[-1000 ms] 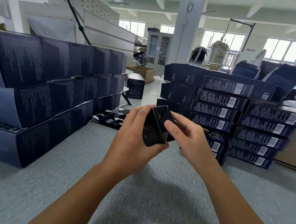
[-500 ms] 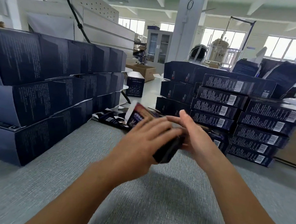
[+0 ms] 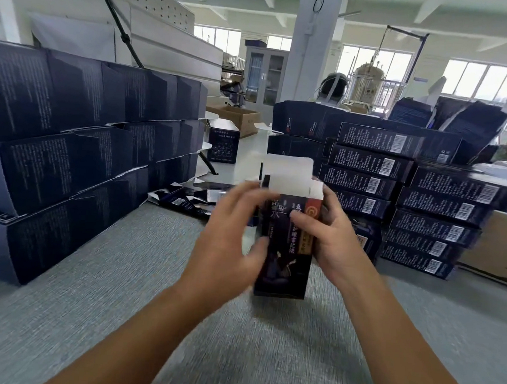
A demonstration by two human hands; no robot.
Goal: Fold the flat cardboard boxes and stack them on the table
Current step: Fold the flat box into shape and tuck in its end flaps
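A tall dark navy box (image 3: 283, 263) stands upright at the centre of the view, just above the grey table (image 3: 118, 302). Its front shows pale lettering and a red-gold strip, and its white top flaps (image 3: 289, 176) stand open. The right hand (image 3: 332, 242) grips its 3 o'clock side, with the fingers (image 3: 302, 222) curled over the front. The blurred left hand (image 3: 228, 241) has its thumb at the 9 o'clock edge; I cannot tell whether it grips. Folded stacks sit at 9 o'clock (image 3: 69, 149) and 2 o'clock (image 3: 425, 204).
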